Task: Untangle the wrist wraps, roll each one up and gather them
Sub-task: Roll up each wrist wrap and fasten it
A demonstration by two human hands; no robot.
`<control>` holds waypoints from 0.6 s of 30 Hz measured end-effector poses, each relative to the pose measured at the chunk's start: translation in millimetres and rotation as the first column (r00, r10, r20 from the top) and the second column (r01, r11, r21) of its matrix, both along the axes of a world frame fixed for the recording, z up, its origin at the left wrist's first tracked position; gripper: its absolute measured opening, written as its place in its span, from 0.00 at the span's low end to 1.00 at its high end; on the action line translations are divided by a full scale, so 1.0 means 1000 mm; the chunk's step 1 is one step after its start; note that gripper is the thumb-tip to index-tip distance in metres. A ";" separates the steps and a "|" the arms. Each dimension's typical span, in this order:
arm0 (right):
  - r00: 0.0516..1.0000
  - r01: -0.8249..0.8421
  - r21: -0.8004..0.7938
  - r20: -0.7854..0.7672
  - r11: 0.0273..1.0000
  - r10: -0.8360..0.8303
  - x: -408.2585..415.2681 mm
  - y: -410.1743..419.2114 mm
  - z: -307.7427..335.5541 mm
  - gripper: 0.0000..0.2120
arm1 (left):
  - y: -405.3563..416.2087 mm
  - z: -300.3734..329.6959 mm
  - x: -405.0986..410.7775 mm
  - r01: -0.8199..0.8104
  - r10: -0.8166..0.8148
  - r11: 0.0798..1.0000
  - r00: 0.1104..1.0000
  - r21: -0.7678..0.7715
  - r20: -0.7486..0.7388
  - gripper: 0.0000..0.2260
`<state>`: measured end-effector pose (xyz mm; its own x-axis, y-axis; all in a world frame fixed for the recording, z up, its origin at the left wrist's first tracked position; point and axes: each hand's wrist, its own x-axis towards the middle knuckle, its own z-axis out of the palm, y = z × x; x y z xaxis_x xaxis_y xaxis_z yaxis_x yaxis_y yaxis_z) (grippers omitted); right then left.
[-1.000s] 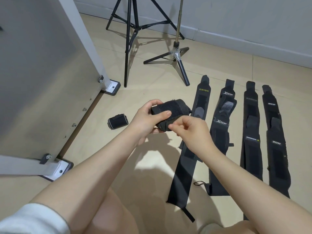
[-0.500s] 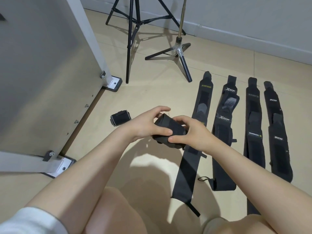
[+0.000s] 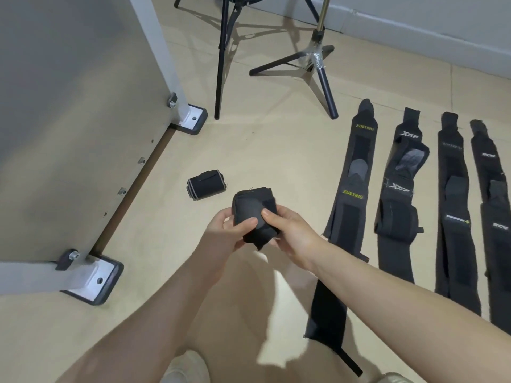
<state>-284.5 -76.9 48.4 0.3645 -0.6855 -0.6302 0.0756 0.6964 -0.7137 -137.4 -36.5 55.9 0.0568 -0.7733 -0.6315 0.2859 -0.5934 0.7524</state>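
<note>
A rolled black wrist wrap [image 3: 253, 210] is held above the floor between my left hand [image 3: 224, 234] and my right hand [image 3: 290, 230], both thumbs pressed on its face. Another rolled wrap with grey edge stripes [image 3: 206, 185] lies on the floor just up and left of my hands. Several flat black wraps lie side by side on the right: one marked XUEYING [image 3: 351, 175], one marked XTEP [image 3: 401, 189], and two more [image 3: 453, 203] [image 3: 495, 217] by the right edge.
A grey panel on a white frame [image 3: 69, 120] with bolted feet [image 3: 94, 280] stands on the left. Two black tripod stands [image 3: 320, 64] [image 3: 221, 51] rise at the back. My knee [image 3: 188, 366] shows at the bottom. The floor is beige tile.
My hands have dropped lower and nearer with the roll. The right hand went from pinching the wrap's loose end to pressing on the closed roll.
</note>
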 end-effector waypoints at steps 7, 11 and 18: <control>0.961 -0.186 -0.006 -0.207 0.982 0.181 0.041 0.000 -0.060 0.08 | -0.007 -0.069 0.018 -0.128 0.105 0.991 0.933 0.045 0.345 0.15; 0.916 -0.182 -0.007 -0.365 0.983 0.167 0.058 -0.005 -0.078 0.06 | -0.024 -0.115 0.031 0.150 -0.047 0.988 0.557 -0.045 0.829 0.23; 0.970 -0.028 0.030 -0.242 0.999 0.034 0.064 -0.022 -0.090 0.11 | -0.056 -0.131 0.008 0.327 -0.087 0.945 0.298 -0.016 0.951 0.27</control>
<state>-220.0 -99.0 -41.7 0.2198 -0.6582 -0.7200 -0.1191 0.7144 -0.6895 -129.6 -92.9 -74.9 0.3308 -0.9349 -0.1289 -0.7837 -0.3482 0.5144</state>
